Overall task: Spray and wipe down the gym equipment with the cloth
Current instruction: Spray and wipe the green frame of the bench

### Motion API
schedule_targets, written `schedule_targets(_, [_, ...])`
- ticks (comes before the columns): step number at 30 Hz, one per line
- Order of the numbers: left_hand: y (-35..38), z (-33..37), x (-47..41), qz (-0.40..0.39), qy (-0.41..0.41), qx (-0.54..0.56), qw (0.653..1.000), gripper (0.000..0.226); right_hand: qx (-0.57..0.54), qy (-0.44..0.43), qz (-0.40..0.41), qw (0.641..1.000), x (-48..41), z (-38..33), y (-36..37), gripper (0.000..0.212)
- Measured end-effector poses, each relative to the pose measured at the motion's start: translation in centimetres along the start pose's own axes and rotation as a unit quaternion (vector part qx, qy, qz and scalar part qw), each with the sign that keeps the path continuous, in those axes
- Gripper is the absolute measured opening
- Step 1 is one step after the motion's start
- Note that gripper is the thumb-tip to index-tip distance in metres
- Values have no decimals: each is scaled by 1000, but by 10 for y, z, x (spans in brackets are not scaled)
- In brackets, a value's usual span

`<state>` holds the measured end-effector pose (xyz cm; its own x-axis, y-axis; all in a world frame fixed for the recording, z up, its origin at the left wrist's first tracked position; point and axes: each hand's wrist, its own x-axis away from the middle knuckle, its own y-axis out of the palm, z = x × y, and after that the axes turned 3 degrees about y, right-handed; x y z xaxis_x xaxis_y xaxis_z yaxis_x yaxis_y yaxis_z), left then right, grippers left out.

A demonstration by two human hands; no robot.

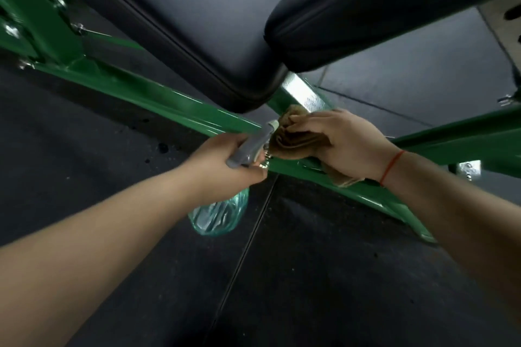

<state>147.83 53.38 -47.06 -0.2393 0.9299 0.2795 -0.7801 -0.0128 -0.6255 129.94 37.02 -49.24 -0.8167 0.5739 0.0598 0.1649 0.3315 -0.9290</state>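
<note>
My left hand (pixel 225 162) grips a spray bottle (pixel 218 214) by its grey trigger head, the clear teal body hanging below my fist and the nozzle pointing up toward the bench frame. My right hand (pixel 341 141) holds a brown cloth (pixel 293 139) bunched against the green steel frame (pixel 158 98), just below where the two black pads meet. The large black seat pad (pixel 197 22) and a second black pad (pixel 380 8) fill the top of the view. Part of the cloth hangs out under my right wrist.
Dark speckled rubber floor (pixel 282 276) with a seam line lies beneath. Another green frame leg (pixel 456 132) runs off to the right, with a metal bracket (pixel 469 169) below it. Bolts and a pin sit on the frame upright at upper left (pixel 56 3).
</note>
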Motion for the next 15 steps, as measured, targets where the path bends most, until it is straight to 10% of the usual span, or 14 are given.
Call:
schedule_targets(5, [-23,14,21,-67,-30,8,997,16,-90,145,-141,975,17,-41,-15,55])
schedule_targets(15, [-90,66,83,-90,-90,72,989,9,-368,383,-117,839,64,-116,-77,60])
